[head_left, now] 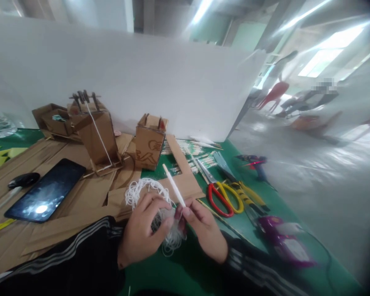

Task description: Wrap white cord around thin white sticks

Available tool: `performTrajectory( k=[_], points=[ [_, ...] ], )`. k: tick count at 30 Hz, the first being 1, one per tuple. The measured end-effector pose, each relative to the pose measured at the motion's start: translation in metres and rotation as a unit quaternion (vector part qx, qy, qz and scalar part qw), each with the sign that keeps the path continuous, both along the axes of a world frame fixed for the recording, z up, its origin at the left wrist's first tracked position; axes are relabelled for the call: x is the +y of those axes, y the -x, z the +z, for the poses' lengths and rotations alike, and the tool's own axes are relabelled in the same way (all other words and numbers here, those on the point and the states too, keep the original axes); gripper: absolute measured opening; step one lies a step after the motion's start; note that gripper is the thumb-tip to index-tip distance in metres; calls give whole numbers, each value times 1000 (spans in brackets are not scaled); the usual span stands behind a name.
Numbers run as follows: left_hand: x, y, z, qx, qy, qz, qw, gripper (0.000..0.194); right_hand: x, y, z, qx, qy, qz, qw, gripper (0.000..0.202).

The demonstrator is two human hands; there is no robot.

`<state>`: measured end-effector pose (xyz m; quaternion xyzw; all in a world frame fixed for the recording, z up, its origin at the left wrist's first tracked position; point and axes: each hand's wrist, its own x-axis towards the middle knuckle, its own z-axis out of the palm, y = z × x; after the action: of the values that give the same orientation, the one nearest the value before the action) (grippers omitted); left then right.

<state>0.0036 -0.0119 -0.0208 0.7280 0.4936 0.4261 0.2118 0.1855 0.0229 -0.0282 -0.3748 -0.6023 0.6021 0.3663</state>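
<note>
A loose tangle of white string (139, 187) lies at the front of the green table, partly behind my left hand (148, 228). The fingers of that hand are curled against the tangle, near its thumb; what they pinch is too small to make out. My right hand (203, 226) is closed on the lower end of a slim white stick (174, 186), which points up and away to the left. The stick's upper tip is pale and bare, and white material covers the part below. Both hands are close together, with string hanging between and below them.
Cardboard structures (151, 142) stand behind, beside a white partition (160, 82). A black phone (47, 189) lies on cardboard at left. Red-and-yellow-handled scissors (220, 201), pliers (249, 197), thin sticks (185, 146) and a purple-and-white packet (285, 242) lie at right. A person (314, 98) sits far behind.
</note>
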Motion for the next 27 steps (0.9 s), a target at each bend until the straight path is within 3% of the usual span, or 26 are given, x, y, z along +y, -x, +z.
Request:
performTrajectory(
  k=[3,10,20,24,27],
  points=[
    [2,-1,-3,-6,-6,-10,1000,17,-2,3,-4,4,20,18,1000,32],
    [7,-1,-5,-7,-26,-13,1000,7,-2,6,-9,11,36,41,998,32],
    [2,-1,-12,-56,55,11,997,12,3,2,-6,36,48,-49,997,30],
    [9,7,6,-9,75,-1,997,17,3,2,-4,53,52,-58,996,31],
    [19,28,40,105,33,29,993,18,2,1,-4,72,45,-50,995,32]
  ],
)
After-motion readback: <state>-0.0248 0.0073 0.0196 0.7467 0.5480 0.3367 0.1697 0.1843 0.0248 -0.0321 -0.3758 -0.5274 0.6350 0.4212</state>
